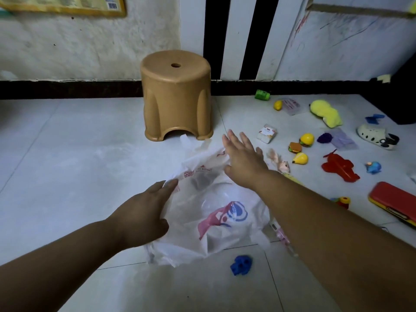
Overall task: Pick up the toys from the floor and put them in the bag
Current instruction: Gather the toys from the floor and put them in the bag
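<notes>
The pale tiled floor (67, 154) carries a brown plastic stool (176, 95) near the wall and a crumpled white plastic bag (213, 217) in front of it. A blue toy (240, 265) lies just beside the bag. Scattered to the right are a red plastic toy (337, 168), a yellow plush (325, 112), a toy burger (295, 147) and a red case (396, 202).

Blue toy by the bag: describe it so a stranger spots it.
Find the white plastic bag on the floor before the tan stool. By its near edge lies the dark blue toy. It lies alone; the other toys are scattered to the right.
</notes>
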Demonstrator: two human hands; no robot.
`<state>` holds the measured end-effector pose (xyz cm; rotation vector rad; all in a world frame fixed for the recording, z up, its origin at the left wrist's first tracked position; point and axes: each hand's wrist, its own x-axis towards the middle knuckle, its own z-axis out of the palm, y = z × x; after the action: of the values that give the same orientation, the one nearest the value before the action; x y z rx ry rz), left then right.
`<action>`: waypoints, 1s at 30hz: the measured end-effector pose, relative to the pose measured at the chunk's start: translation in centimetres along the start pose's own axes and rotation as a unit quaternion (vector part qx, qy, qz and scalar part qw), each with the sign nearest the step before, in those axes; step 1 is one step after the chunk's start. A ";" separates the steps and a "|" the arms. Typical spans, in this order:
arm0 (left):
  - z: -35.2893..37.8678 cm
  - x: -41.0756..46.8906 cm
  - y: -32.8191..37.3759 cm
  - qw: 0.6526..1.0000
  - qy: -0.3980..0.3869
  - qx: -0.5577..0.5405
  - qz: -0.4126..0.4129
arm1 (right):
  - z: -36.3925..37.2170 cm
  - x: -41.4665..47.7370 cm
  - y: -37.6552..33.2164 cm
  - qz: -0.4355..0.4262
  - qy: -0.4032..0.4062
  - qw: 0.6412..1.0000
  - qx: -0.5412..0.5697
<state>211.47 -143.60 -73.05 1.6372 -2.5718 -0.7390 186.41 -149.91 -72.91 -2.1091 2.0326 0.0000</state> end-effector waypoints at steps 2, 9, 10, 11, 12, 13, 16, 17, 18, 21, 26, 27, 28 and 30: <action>0.3 -0.9 0.2 1.000 0.018 -0.005 -0.003 | 0.1 -0.1 -0.7 -0.042 -0.012 0.999 0.002; 1.0 -0.4 1.1 0.998 0.043 -0.032 -0.039 | 5.2 -5.8 7.8 0.124 0.219 0.945 0.210; 1.2 -0.2 1.4 0.998 0.038 -0.037 -0.037 | 6.5 -7.4 9.8 0.198 0.195 0.931 0.235; 1.5 0.0 1.6 0.998 0.034 -0.039 -0.034 | 8.2 -9.2 11.7 0.262 0.141 0.921 0.250; 1.7 0.1 1.8 0.998 0.031 -0.037 -0.033 | 9.9 -11.0 13.2 0.304 0.068 0.916 0.252; 2.0 0.2 1.9 0.998 0.032 -0.035 -0.033 | 11.2 -12.5 14.2 0.318 0.005 0.916 0.246; 2.8 1.1 2.3 0.998 0.046 -0.030 -0.031 | 13.8 -14.2 15.8 0.296 -0.034 0.931 0.209; 3.1 1.4 2.4 0.998 0.051 -0.032 -0.032 | 14.1 -14.0 16.0 0.302 -0.022 0.930 0.206; 3.2 1.7 2.5 0.997 0.056 -0.038 -0.034 | 14.1 -13.5 15.9 0.313 -0.013 0.927 0.207; 3.6 2.5 3.3 0.996 0.060 -0.049 -0.035 | 14.2 -13.0 16.3 0.357 -0.019 0.907 0.220; 4.2 3.4 3.9 0.997 0.056 -0.049 -0.023 | 10.9 -15.0 16.1 0.350 0.033 0.878 0.326; 4.4 3.5 3.8 0.997 0.056 -0.048 -0.017 | 9.7 -15.5 16.0 0.340 0.059 0.873 0.344; 4.5 3.5 3.7 0.997 0.055 -0.048 -0.010 | 8.2 -16.0 15.6 0.328 0.083 0.870 0.358; 4.7 3.5 3.5 0.997 0.053 -0.046 0.002 | 5.4 -16.4 14.7 0.292 0.119 0.863 0.394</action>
<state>205.72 -143.63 -76.69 1.5997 -2.4289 -0.7370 171.85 -133.29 -78.00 -0.9995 2.1795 -0.8689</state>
